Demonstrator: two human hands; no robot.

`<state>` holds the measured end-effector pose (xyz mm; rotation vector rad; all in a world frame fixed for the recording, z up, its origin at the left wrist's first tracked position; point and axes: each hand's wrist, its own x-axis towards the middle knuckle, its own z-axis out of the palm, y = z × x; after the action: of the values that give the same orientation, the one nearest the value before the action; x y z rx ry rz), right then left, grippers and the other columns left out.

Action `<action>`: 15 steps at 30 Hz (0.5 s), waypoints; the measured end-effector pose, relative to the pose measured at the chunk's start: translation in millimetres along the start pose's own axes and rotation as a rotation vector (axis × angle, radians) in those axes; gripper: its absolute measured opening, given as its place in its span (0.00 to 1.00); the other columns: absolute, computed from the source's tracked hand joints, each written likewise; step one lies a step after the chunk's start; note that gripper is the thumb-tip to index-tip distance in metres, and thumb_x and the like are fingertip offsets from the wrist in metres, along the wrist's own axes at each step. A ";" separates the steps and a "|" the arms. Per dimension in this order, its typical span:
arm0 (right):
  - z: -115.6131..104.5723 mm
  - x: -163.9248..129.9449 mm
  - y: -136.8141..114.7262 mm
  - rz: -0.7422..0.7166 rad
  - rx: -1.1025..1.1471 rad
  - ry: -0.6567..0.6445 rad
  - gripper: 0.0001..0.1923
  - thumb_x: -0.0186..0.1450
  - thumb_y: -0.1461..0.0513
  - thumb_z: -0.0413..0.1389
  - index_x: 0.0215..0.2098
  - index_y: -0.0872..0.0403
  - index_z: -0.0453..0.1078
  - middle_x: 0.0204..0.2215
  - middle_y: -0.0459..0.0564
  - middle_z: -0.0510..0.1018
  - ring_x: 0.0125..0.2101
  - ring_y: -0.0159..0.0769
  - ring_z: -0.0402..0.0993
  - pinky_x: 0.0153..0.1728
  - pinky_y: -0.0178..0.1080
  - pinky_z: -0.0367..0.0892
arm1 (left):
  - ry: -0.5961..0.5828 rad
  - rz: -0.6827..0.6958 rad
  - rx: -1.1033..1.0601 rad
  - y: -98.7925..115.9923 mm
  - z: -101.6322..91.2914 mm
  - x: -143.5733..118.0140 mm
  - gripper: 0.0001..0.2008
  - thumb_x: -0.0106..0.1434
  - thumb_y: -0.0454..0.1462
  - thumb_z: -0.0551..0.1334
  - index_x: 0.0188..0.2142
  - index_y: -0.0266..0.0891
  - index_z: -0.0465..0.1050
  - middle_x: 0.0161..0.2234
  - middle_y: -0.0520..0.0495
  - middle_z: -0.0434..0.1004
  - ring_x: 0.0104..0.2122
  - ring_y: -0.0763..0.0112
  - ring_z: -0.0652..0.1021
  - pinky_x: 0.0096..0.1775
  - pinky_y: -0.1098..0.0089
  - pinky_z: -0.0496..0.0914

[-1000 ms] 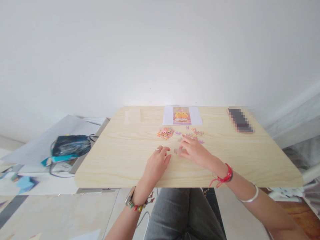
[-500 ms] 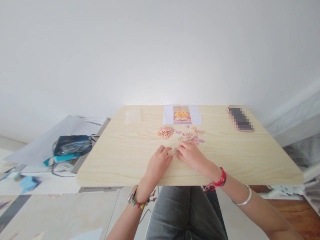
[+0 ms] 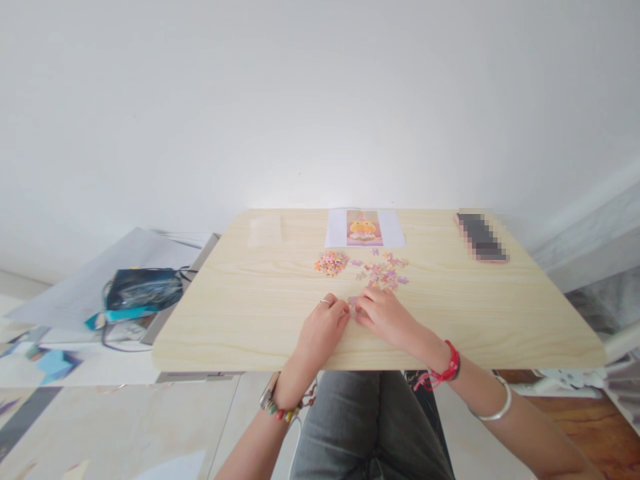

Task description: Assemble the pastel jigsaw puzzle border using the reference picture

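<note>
1. A single head-worn camera is looking forward and down over a pale wooden table (image 3: 250, 313).
2. It is facing a white wall (image 3: 300, 100).
3. It is sitting close above the wearer's forearms and lap.

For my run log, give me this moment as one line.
left hand: on table, at joined pieces | right hand: fingers on same pieces | loose pieces, heap, picture beyond
</note>
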<state>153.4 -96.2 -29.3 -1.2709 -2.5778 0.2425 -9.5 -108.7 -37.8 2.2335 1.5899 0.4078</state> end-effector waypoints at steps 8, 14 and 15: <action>3.3 -5.5 -0.2 0.018 0.020 -0.006 0.03 0.60 0.65 0.55 0.35 0.56 0.68 0.34 0.51 0.71 0.38 0.40 0.68 0.40 0.42 0.62 | -0.054 -0.010 0.061 5.7 -0.9 -1.6 0.07 0.63 0.31 0.52 0.32 0.37 0.69 0.34 0.46 0.68 0.35 0.68 0.73 0.38 0.68 0.68; 0.1 -6.9 2.7 -0.012 0.107 0.035 0.07 0.60 0.65 0.56 0.38 0.55 0.68 0.34 0.50 0.70 0.37 0.37 0.68 0.40 0.41 0.62 | 0.008 0.052 0.028 4.3 -4.3 1.4 0.07 0.63 0.32 0.52 0.33 0.37 0.68 0.34 0.46 0.68 0.35 0.68 0.74 0.38 0.68 0.69; -1.3 -5.0 5.4 -0.014 0.116 0.047 0.06 0.60 0.65 0.56 0.37 0.56 0.68 0.34 0.50 0.70 0.37 0.37 0.68 0.40 0.41 0.62 | 0.029 0.067 0.017 3.7 -5.9 3.1 0.07 0.63 0.33 0.52 0.33 0.37 0.68 0.34 0.46 0.68 0.34 0.68 0.74 0.38 0.68 0.69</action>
<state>160.7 -96.9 -30.3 -1.2034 -2.4933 0.3494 -8.0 -106.1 -30.8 2.3091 1.5418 0.4483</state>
